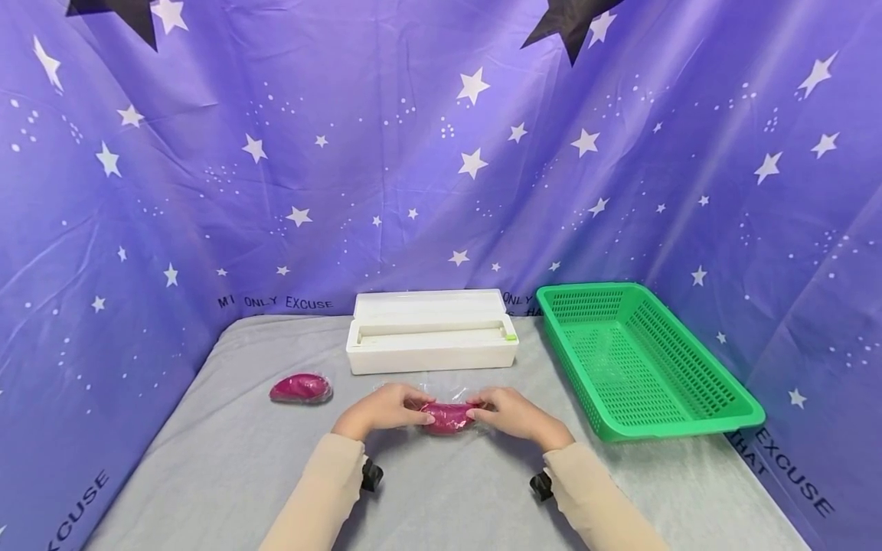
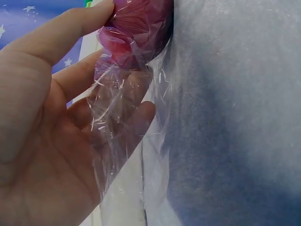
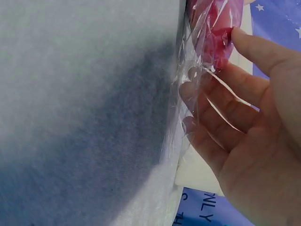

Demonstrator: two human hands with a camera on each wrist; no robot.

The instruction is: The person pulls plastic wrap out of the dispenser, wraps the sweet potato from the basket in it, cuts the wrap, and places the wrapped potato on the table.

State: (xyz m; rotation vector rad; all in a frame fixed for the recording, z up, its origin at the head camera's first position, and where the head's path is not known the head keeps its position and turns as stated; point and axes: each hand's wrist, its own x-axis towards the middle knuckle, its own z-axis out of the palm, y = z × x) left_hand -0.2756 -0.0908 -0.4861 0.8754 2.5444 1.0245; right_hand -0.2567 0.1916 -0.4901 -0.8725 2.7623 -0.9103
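A purple-red sweet potato [image 1: 449, 418] in clear cling film lies crosswise between both hands at the front middle of the table. My left hand [image 1: 386, 408] pinches its left end, thumb [image 1: 422, 418] on the near side. At the right end, my right hand [image 1: 518, 415] holds it the same way. Loose film [image 2: 117, 122] trails from the end over the left fingers in the left wrist view. More crinkled film [image 3: 190, 70] lies against the right fingertips in the right wrist view. Left of the hands rests a second wrapped sweet potato [image 1: 301, 389].
Behind the hands stands a long white box [image 1: 430, 360] with its lid raised and a small green piece at its right end. A green slotted basket [image 1: 678, 425] sits at the right. Grey cloth covers the table [image 1: 441, 497]; a purple star-patterned curtain [image 1: 386, 176] surrounds it.
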